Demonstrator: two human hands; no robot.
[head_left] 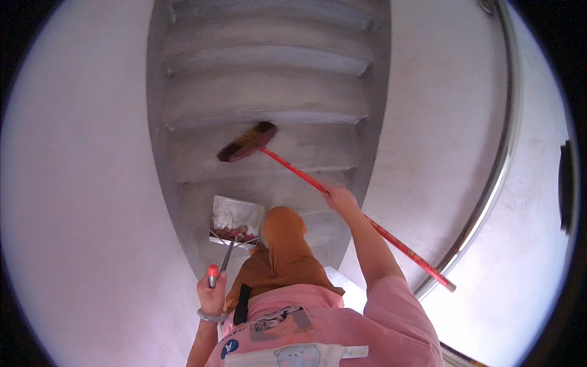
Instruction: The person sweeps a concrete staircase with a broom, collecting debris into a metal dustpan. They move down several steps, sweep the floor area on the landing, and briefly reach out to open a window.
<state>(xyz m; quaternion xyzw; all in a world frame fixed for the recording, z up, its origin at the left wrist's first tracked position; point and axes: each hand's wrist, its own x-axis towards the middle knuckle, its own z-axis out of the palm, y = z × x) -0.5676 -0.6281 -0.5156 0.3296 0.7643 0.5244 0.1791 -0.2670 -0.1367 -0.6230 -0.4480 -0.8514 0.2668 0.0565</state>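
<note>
My right hand (340, 199) grips the red handle of a broom (297, 170), whose rear end slants past my forearm to the lower right. The blurred dark bristles of the broom head (247, 141) are over a grey stair tread ahead of me. In my left hand (212, 293) is the handle of a long-handled metal dustpan, with a red tip showing above the fist. The dustpan's pan (238, 213) is low beside my leg, and reddish-brown debris (236, 233) lies gathered along its rear wall.
Concrete stairs (270, 87) rise ahead between two pale walls (87, 151). A shiny metal handrail (497, 179) curves along the right wall. My bent knee (284, 225) is just right of the dustpan. A dark object (566, 188) shows at the far right.
</note>
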